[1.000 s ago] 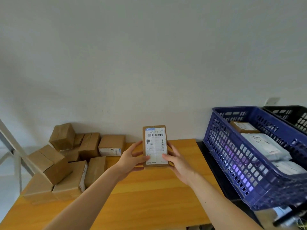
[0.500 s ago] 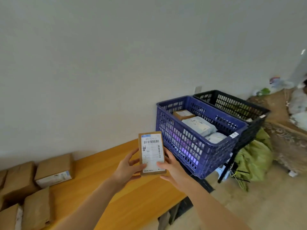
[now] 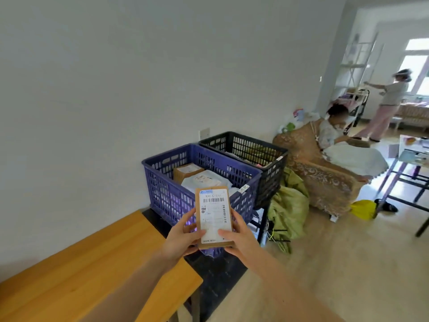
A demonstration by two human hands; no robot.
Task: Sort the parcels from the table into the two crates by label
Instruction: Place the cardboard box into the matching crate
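A small brown cardboard parcel with a white barcode label stands upright in front of me. My left hand grips its left edge and my right hand grips its right edge, thumbs on the label. Just behind it sits the blue crate, which holds a brown box and white mailer bags. The black crate stands to the right of the blue one, its contents mostly hidden. The wooden table lies at lower left.
A low black stand carries the crates. Green sacks lie on the floor beside the black crate. A person sits in a patterned armchair; another person stands far right. A side table is at right.
My view has swung right, away from the pile of parcels on the table toward the crates. Both hands have carried the parcel along, now in front of the blue crate.
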